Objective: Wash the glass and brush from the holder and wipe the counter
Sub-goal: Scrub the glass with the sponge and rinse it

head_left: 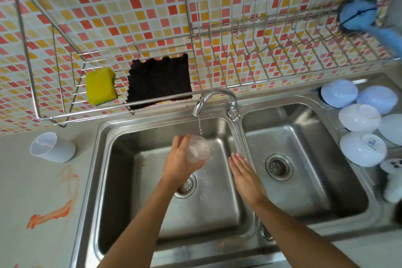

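My left hand [181, 159] grips a clear glass [199, 148] over the left sink basin [121, 180], its mouth tipped toward the thin stream from the faucet [214, 98]. Water drips from the glass toward the drain. My right hand [244, 174] is flat with straight fingers beside the glass, at the divider between the basins, holding nothing. A blue brush [359, 14] lies in the wire rack at the upper right. A white holder cup [53, 147] lies tipped on the counter [32, 180] at left, near orange smears [54, 211].
A yellow sponge [100, 86] and a black cloth [158, 79] sit on the wire rack [250, 54] above the sink. Several upturned white and pale blue bowls [361, 116] crowd the drainboard at right. The right basin [304, 159] holds nothing.
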`<state>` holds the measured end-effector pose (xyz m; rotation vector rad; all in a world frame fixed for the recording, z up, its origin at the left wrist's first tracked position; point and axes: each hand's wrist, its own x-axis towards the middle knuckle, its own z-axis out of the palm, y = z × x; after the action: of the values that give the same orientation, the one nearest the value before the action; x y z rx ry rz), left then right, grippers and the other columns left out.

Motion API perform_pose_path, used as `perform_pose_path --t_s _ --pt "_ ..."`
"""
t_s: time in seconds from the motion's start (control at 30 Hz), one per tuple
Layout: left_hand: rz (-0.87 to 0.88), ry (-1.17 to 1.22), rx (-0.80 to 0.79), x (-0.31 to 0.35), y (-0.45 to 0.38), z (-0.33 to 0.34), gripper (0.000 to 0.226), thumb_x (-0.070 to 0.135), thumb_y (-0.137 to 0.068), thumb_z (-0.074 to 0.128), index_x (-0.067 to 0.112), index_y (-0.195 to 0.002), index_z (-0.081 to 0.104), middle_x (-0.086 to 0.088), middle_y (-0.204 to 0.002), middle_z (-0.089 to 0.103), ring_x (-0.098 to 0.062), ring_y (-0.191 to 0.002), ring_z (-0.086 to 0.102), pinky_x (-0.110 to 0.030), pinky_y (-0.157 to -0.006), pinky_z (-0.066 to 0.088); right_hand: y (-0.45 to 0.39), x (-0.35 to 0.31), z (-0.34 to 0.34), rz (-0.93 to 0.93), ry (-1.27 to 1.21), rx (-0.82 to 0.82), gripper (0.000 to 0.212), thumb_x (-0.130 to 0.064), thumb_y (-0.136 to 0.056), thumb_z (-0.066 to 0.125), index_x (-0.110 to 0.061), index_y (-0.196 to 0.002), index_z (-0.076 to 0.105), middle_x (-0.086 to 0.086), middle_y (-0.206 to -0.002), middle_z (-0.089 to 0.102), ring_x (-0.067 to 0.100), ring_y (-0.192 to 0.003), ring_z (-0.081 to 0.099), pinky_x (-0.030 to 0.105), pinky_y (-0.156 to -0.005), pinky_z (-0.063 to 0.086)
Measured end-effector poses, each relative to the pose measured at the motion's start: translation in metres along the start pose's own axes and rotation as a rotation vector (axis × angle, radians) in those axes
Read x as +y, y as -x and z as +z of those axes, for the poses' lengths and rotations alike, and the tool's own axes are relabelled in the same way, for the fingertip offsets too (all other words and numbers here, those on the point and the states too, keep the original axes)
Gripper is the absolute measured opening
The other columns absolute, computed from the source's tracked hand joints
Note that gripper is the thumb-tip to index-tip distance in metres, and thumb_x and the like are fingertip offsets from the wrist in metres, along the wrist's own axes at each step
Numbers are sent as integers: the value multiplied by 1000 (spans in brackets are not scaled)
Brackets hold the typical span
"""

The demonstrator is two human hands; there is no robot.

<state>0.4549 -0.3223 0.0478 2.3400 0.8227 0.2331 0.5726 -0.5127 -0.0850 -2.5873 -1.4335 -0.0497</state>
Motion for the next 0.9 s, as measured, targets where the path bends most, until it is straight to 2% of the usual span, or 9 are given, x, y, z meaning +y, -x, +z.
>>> perform_pose_path --t_s 0.03,0.17,0.3,0.43,0.5,0.57,0.63,0.77,0.9 --pt "-13 -32 -29 -5 2 3 82 31 -62 87 24 -134 47 4 -126 42 -17 -106 55 -25 -85 46 0 0 0 -14 4 -21 62 14 -74 40 3 -135 51 18 -143 49 32 -132 49 35 -120 10" --pt "-40 -116 -105 -24 11 17 82 29 -59 86 25 -132 48 2 -122 42 -22 -110 53 -33 -90 49 -2 -1 -2 17 -6 -88 79 22 -61 66 3 -136 50 17 -143 50 29 -135 45 35 -118 11" --pt "-20 -213 -172 -41 21 29 82 31 -61 85 20 -133 48 -4 -122 42 -26 -109 48 -41 -90 50 -4 -2 -6 19 -18 -74 70 20 -67 58 4 -135 51 19 -141 51 31 -134 46 36 -118 11" --pt "34 -439 -233 -48 28 30 78 33 -72 78 17 -140 42 -9 -129 41 -28 -113 42 -33 -102 34 1 -1 -6 31 -82 -88 65 10 -73 63 3 -136 50 18 -143 50 29 -136 44 35 -119 13" --pt "47 -569 -231 -48 28 28 77 30 -74 77 19 -141 40 -10 -133 41 -29 -116 41 -35 -103 30 2 0 -7 13 -115 -49 53 -7 -84 49 3 -136 50 18 -143 50 28 -137 42 38 -119 19" --pt "58 -710 -224 -46 28 25 77 28 -73 76 23 -140 39 -9 -135 41 -28 -117 43 -40 -102 29 1 -2 -11 26 -136 -60 57 -20 -86 36 3 -136 51 18 -143 49 28 -138 42 43 -118 27" --pt "59 -822 -215 -46 28 20 76 21 -71 75 26 -138 40 -8 -134 42 -27 -117 44 -42 -100 31 1 -3 -14 36 -133 -84 62 -25 -85 32 3 -136 50 18 -144 48 28 -138 41 46 -116 31" --pt "229 -990 -133 -43 29 9 66 8 -62 70 23 -125 54 -8 -121 55 -26 -108 55 -43 -92 42 1 -4 -16 47 -125 -99 64 -29 -86 31 4 -137 49 19 -145 47 29 -139 40 47 -116 30" --pt "430 -1152 -60 -31 27 -8 63 3 -66 41 20 -125 56 -6 -121 59 -24 -112 57 -45 -92 47 1 -3 -15 60 -133 -93 62 -28 -86 32 4 -135 51 20 -142 50 29 -137 42 46 -116 31"
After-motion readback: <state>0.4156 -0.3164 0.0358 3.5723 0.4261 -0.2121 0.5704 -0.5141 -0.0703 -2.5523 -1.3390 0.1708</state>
